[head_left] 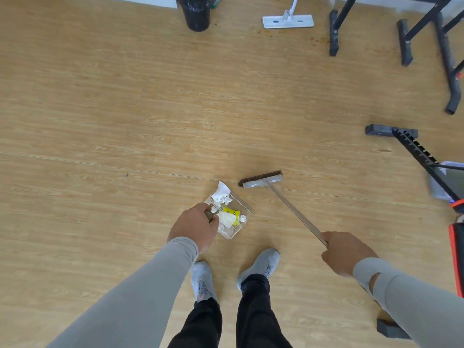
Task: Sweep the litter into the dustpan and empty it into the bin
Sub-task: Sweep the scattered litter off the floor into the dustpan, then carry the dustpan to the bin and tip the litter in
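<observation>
A clear plastic dustpan (244, 206) sits in front of my feet, holding litter (227, 212): crumpled white paper and a yellow wrapper. My left hand (194, 226) is closed around its handle. My right hand (345, 252) grips the thin metal handle of a broom (261, 180). The broom's brown-bristled head is just beyond and to the right of the dustpan, a little apart from it. A black bin (197, 15) with a dark liner stands far off at the top of the view, by the wall.
Wooden floor all round. A white flat mop (288, 21) lies by the far wall. Black metal frame legs (426, 54) stand at the upper right, with a black rack (414, 149) and red-and-black equipment (457, 257) along the right edge. My grey shoes (261, 264) are below the dustpan.
</observation>
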`<state>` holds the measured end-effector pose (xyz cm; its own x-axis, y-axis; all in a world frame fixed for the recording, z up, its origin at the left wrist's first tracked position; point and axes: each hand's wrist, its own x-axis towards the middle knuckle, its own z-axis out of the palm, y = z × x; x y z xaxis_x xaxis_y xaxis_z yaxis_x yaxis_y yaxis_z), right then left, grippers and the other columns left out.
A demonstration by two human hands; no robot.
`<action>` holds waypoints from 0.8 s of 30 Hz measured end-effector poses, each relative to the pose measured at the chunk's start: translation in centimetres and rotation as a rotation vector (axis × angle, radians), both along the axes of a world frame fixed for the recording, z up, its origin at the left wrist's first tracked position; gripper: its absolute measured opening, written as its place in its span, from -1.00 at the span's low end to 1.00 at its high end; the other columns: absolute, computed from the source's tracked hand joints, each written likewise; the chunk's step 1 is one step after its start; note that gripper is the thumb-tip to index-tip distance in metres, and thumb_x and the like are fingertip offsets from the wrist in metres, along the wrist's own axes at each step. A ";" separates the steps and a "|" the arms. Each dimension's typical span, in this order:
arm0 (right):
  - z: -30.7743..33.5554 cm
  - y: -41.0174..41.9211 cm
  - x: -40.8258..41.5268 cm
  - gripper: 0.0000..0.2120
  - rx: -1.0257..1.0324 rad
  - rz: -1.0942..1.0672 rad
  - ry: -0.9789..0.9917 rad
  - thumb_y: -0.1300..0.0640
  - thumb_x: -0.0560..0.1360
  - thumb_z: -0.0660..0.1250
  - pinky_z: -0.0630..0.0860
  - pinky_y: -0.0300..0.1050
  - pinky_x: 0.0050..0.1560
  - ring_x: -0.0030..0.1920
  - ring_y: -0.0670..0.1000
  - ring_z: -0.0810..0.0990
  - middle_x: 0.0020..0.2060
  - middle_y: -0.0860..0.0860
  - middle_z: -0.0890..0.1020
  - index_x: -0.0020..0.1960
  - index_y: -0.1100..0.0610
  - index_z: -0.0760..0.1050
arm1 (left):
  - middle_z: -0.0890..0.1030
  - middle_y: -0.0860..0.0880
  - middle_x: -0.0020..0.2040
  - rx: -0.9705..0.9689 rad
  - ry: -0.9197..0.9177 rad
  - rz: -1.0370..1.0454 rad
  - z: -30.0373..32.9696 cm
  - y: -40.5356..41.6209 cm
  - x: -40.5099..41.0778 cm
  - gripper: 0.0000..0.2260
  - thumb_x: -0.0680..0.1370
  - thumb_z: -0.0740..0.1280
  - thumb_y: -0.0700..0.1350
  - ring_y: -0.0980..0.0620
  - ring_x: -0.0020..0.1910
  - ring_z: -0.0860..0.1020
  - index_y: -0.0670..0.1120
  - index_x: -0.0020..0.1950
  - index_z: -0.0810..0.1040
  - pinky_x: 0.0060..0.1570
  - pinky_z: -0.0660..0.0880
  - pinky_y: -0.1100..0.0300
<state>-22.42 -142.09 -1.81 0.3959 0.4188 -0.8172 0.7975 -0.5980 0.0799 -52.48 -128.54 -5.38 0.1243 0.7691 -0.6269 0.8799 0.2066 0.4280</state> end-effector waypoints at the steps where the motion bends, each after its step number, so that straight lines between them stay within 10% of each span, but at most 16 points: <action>1: -0.3 -0.2 0.0 -0.69 0.009 -0.006 -0.008 0.14 0.54 0.19 0.57 -0.14 -0.33 -0.26 0.00 0.65 -0.19 -0.04 0.61 0.26 -0.02 0.50 | 0.60 0.05 -0.22 -0.043 -0.018 0.008 -0.2 0.1 -0.1 -0.90 0.59 0.30 0.03 -0.01 -0.27 0.58 0.03 -0.01 0.53 -0.25 0.52 0.13; 10: 2.6 -0.8 1.3 -0.69 0.072 -0.238 0.077 0.13 0.58 0.26 0.59 -0.09 -0.34 -0.32 0.09 0.62 -0.14 0.14 0.69 0.30 0.13 0.51 | 0.66 0.07 -0.08 -0.065 -0.138 0.133 3.0 0.5 -5.7 -0.85 0.58 0.38 0.00 0.03 -0.25 0.61 0.10 0.15 0.59 -0.23 0.56 0.18; 24: 16.4 2.1 -3.8 -0.81 0.260 -0.622 0.248 0.22 0.51 0.26 0.39 -0.06 -0.38 -0.49 0.11 0.43 -0.40 0.18 0.61 -0.20 0.31 0.54 | 0.64 0.09 -0.35 0.267 -0.140 0.044 15.8 -1.8 -16.1 -0.82 0.58 0.34 0.08 0.06 -0.47 0.56 0.26 0.17 0.57 -0.41 0.49 0.22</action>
<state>-26.18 -140.02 14.61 0.4401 0.3695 -0.8184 0.2794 -0.9225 -0.2663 -68.56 -130.38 10.37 0.1581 0.9110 -0.3808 0.8010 0.1072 0.5890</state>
